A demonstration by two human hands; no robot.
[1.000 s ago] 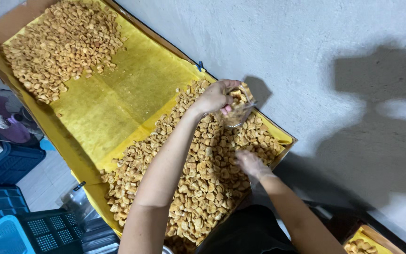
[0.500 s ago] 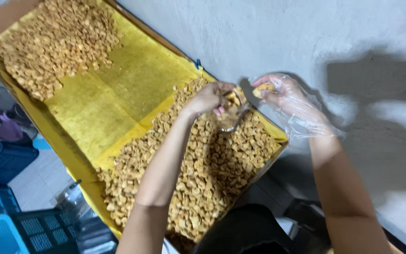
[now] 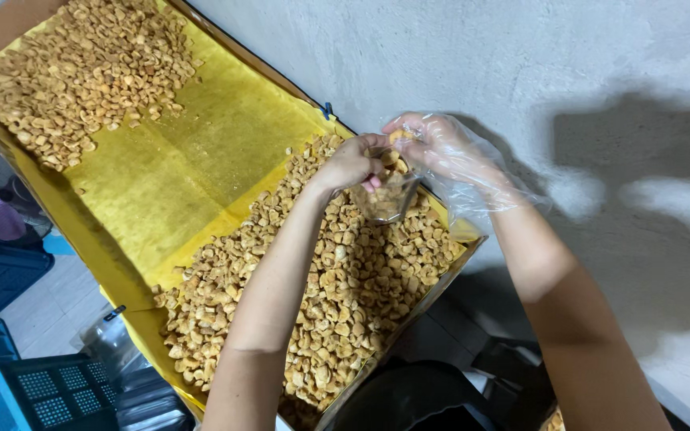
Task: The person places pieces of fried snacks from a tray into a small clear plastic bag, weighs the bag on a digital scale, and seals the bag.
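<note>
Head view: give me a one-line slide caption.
Left hand holds a clear bag over a yellow-lined tray of fried snack pieces while the gloved right hand drops pieces in.

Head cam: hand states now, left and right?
Left hand: closed on the rim of a small clear bag of snack pieces.
Right hand: plastic-gloved, fingers pinching a snack piece over the bag.

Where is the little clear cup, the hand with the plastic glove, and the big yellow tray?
clear cup (image 3: pixel 386 201), head view, on its see-through side wall.
right hand (image 3: pixel 441 148), head view, on the back of the gloved hand.
yellow tray (image 3: pixel 201 160), head view, on the bare yellow lining between the two snack piles.
</note>
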